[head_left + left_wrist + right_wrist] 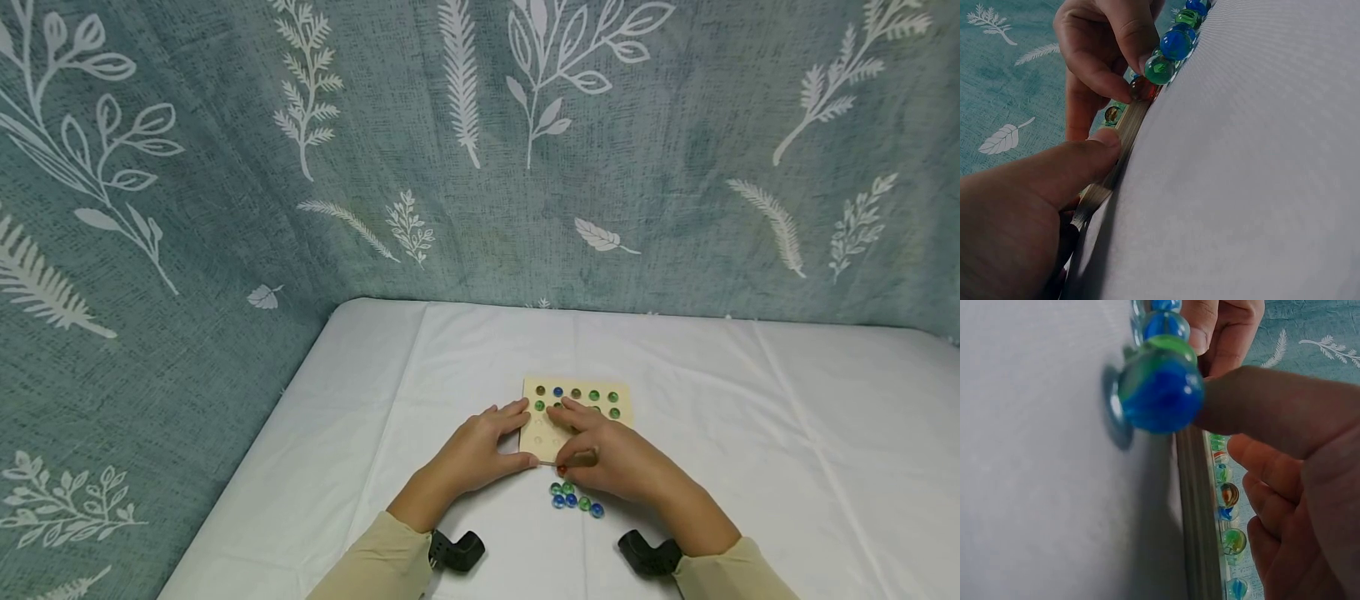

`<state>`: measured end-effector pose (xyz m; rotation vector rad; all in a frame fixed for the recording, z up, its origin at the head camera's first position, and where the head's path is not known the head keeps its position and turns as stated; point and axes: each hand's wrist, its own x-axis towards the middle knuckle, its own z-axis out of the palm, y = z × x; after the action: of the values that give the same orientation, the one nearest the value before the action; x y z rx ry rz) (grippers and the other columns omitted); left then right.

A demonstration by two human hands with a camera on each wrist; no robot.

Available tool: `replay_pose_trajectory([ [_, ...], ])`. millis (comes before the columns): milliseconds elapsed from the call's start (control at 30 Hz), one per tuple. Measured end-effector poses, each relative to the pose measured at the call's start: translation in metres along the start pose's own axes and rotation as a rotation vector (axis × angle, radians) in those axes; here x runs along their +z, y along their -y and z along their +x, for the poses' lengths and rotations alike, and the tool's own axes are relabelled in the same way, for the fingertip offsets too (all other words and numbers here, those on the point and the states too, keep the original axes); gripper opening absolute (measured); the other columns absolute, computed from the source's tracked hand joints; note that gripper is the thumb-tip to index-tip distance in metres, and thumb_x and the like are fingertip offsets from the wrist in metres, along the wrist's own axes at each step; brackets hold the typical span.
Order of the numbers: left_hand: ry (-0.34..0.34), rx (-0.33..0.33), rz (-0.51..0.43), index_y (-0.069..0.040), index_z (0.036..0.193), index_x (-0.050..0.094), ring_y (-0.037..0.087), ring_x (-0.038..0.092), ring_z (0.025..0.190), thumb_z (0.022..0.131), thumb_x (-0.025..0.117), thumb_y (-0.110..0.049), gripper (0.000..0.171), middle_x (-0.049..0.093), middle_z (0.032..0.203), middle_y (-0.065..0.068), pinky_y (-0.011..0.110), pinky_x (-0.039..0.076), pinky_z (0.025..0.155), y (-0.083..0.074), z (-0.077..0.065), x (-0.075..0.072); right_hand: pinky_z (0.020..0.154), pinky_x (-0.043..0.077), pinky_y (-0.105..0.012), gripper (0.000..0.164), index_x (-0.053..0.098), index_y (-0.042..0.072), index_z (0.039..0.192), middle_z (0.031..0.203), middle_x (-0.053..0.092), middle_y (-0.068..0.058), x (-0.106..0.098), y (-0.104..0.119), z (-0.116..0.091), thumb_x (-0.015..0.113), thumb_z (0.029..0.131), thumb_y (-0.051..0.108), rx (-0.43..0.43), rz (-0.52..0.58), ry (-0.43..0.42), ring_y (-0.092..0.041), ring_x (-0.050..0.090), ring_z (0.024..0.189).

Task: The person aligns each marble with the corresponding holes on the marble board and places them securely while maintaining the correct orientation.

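A pale wooden board (537, 430) with rows of round hollows lies flat on the white table; green, blue and brown marbles sit in its far rows. My left hand (476, 450) rests at the board's left side, fingers over that edge and the straight thumb against its front edge. Over the board's right part, my right hand (621, 460) pinches a reddish-brown marble (1142, 89) between thumb and index finger, right at the front edge. This hand hides several hollows. Just in front of the board are loose green and blue marbles (596, 510).
White cloth (360, 400) with creases covers the table. Behind and to the left hangs a teal curtain (637, 192) printed with white leaves. A black wrist device (459, 552) sits on the left wrist, another (649, 553) on the right.
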<state>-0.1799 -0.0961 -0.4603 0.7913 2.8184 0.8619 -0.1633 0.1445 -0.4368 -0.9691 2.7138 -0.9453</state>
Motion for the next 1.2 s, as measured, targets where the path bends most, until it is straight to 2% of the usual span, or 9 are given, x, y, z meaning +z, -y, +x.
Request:
replay_pose_trajectory([
  [200, 0.003, 0.003, -0.011, -0.018, 0.144, 0.053, 0.038, 0.041, 0.140, 0.087, 0.071, -0.050, 0.067, 0.037, 0.156, -0.010, 0.047, 0.039, 0.113, -0.001, 0.000, -0.001, 0.111, 0.034, -0.063, 0.019, 0.073, 0.035, 0.080, 0.150, 0.048, -0.008, 0.003, 0.001, 0.001, 0.078, 0.083, 0.017, -0.015, -0.018, -0.013, -0.038, 0.028, 0.147],
  [467, 0.005, -0.008, -0.010, -0.019, 0.144, 0.052, 0.038, 0.040, 0.140, 0.087, 0.071, -0.051, 0.068, 0.036, 0.156, -0.010, 0.049, 0.039, 0.112, 0.001, -0.001, -0.001, 0.111, 0.034, -0.061, 0.011, 0.073, 0.029, 0.083, 0.150, 0.049, -0.006, 0.005, 0.004, 0.004, 0.077, 0.085, 0.019, -0.012, -0.050, -0.036, -0.036, 0.030, 0.146],
  [700, 0.005, 0.009, -0.003, -0.019, 0.144, 0.053, 0.039, 0.041, 0.139, 0.086, 0.070, -0.051, 0.068, 0.037, 0.157, -0.009, 0.048, 0.039, 0.113, 0.002, 0.000, -0.001, 0.110, 0.037, -0.060, 0.003, 0.074, 0.022, 0.086, 0.145, 0.054, -0.006, 0.004, 0.000, 0.005, 0.074, 0.088, 0.021, 0.063, -0.044, -0.177, -0.034, 0.035, 0.144],
  [833, 0.006, 0.007, -0.005, -0.020, 0.144, 0.052, 0.038, 0.040, 0.140, 0.086, 0.070, -0.052, 0.069, 0.036, 0.157, -0.010, 0.048, 0.038, 0.113, 0.002, 0.000, -0.002, 0.109, 0.039, -0.058, 0.004, 0.075, 0.017, 0.089, 0.143, 0.056, -0.008, 0.001, -0.003, 0.008, 0.073, 0.089, 0.021, 0.102, -0.057, -0.238, -0.033, 0.037, 0.143],
  [1033, 0.007, -0.011, -0.005, -0.020, 0.144, 0.052, 0.038, 0.040, 0.140, 0.086, 0.070, -0.053, 0.069, 0.036, 0.157, -0.011, 0.048, 0.038, 0.113, 0.002, -0.001, -0.003, 0.109, 0.039, -0.057, 0.007, 0.076, 0.014, 0.093, 0.142, 0.056, -0.010, 0.001, -0.007, 0.015, 0.073, 0.089, 0.019, 0.133, -0.076, -0.265, -0.034, 0.039, 0.142],
  [1200, 0.009, -0.009, -0.004, -0.020, 0.144, 0.053, 0.038, 0.041, 0.140, 0.086, 0.070, -0.054, 0.070, 0.035, 0.157, -0.011, 0.048, 0.038, 0.113, 0.001, -0.002, -0.003, 0.110, 0.037, -0.060, 0.010, 0.077, 0.014, 0.095, 0.144, 0.054, -0.010, 0.003, -0.008, 0.020, 0.072, 0.090, 0.021, 0.154, -0.081, -0.255, -0.034, 0.037, 0.143],
])
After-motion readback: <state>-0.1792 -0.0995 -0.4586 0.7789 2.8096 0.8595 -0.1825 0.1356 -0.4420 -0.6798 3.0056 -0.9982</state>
